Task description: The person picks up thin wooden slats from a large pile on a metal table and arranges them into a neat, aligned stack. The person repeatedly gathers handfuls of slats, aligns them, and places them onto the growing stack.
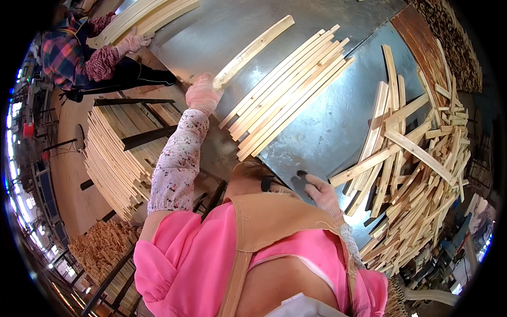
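My left hand [204, 94], in a pale pink glove and closed, grips the near end of a wooden strip [253, 52]. The strip points away to the far right over the metal table [301, 138]. Just right of it, a row of several light wooden strips [290, 87] lies side by side on the metal. My right hand [323, 196], gloved too, is low over the table's near edge. Its fingers are partly bent and apart, with nothing seen in them. It is close to the end of a strip in a jumbled pile of wood offcuts [417, 206].
At the far left a co-worker [68, 53] has a gloved hand on long boards [153, 18]. A stack of wooden strips [113, 150] in a black metal frame stands left of my arm. Below it is another wood stack [103, 245]. A brown wooden plank [417, 37] edges the table's right.
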